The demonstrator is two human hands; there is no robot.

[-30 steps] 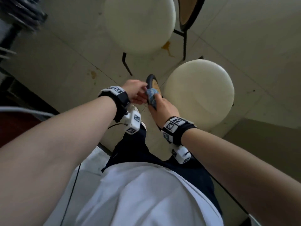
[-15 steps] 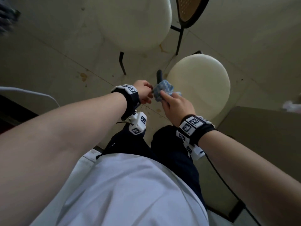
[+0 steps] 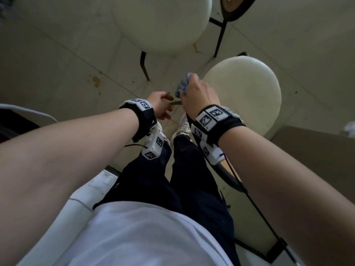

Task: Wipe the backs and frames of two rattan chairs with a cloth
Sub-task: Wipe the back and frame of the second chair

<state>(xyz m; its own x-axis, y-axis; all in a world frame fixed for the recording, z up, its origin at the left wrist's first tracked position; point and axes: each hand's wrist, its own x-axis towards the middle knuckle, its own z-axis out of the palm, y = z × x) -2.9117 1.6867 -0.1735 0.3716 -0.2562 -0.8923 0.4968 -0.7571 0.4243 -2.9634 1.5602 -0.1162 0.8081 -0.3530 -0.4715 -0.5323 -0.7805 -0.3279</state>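
Note:
Two rattan chairs with round cream seats stand below me. The near chair's seat (image 3: 247,96) is at centre right, and its black back frame (image 3: 229,178) runs edge-on under my right forearm. The far chair's seat (image 3: 163,24) is at the top, with its rattan back (image 3: 233,4) at the upper edge. My right hand (image 3: 198,96) grips a crumpled blue cloth (image 3: 183,86) at the top end of the near chair's back. My left hand (image 3: 160,105) hovers just left of it with fingers loosely curled and nothing in them.
The far chair's black legs (image 3: 144,64) stand on the stained tile floor (image 3: 76,70). A brown box or cabinet (image 3: 317,150) is at the right. A black cable (image 3: 269,217) runs along the floor. My white shoes (image 3: 183,126) stand right behind the near chair.
My right hand has slid the cloth over the top of the near chair's back. My left hand has loosened and dropped slightly away from the cloth. The view has tilted further down.

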